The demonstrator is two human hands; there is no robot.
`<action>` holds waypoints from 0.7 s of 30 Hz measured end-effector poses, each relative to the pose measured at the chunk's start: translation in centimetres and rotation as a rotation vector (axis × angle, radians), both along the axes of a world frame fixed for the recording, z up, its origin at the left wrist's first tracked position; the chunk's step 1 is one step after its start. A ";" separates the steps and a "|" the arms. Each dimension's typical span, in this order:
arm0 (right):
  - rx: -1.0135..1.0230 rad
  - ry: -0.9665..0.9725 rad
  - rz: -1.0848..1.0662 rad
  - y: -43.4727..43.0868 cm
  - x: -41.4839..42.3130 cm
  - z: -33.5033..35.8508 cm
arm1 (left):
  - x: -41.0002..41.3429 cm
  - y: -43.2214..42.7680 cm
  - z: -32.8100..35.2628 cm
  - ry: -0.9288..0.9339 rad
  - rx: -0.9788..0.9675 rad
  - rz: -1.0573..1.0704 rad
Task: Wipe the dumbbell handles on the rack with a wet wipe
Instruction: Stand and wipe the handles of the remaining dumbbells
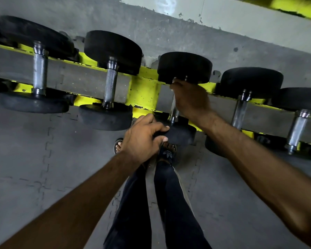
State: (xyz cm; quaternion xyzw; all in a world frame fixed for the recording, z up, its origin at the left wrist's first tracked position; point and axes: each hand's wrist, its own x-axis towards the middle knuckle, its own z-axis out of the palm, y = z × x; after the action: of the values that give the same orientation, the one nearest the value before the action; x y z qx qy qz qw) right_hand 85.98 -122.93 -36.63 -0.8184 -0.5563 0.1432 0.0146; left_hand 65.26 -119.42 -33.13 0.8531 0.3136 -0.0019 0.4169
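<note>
— On the middle dumbbell's handle (pixel 173 112), far end: state of the grip?

— Right hand (pixel 190 99) is wrapped round the handle, fingers curled over it just under the far head (pixel 185 67). Grip holding the bar. Only the near part of the bar shows below the palm.

— Wet wipe?

— Cannot tell. The palm covers that part of the bar, and no wipe shows clearly.

— Other grip?

— Left hand (pixel 142 137) holds the near head (pixel 181 134) of the same dumbbell. Fingers are curled over its left rim, thumb underneath.

— Position of the dumbbell?

— It lies across the two rails of the yellow rack (pixel 144 90), beside the rack's broad upright, handle bridging the gap.

— Neighbours?

— Two larger dumbbells are to the left, knurled handles (pixel 111 83) (pixel 40 69) bare. Two more are to the right (pixel 240 112) (pixel 297 128), steel bars bare. All have black heads.

— Surroundings?

— Grey interlocking floor mats (pixel 34 159) lie under the rack. Below the near head the person's feet in dark sandals (pixel 167 151) show, with dark trousers. A pale wall (pixel 241 24) stands behind.
</note>
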 end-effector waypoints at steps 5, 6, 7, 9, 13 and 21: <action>-0.019 0.192 0.209 -2.2 -0.6 -0.1 | 0.3 0.1 0.2 0.015 0.012 -0.006; 0.060 0.227 0.132 -2.6 -0.3 -0.4 | 0.3 0.1 0.3 0.021 0.015 -0.008; 0.146 0.287 -0.011 -2.9 -0.1 -0.5 | 0.4 0.1 0.3 0.025 0.019 -0.010; 0.340 0.463 -0.452 -3.5 -0.4 -0.9 | 0.6 0.1 0.3 0.033 0.029 -0.010; 0.639 0.933 -1.296 -1.8 -1.3 -2.0 | 0.8 0.1 0.5 0.055 0.050 -0.003; 0.306 1.712 -1.587 0.4 1.7 -4.0 | 1.0 -0.4 0.9 0.074 0.057 0.041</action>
State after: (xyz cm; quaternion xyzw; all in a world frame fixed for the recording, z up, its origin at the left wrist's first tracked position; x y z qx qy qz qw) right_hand 87.65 -122.51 -40.63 -0.5624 0.2888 0.5287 0.5664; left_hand 66.22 -119.79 -32.20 0.8575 0.3460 -0.0159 0.3804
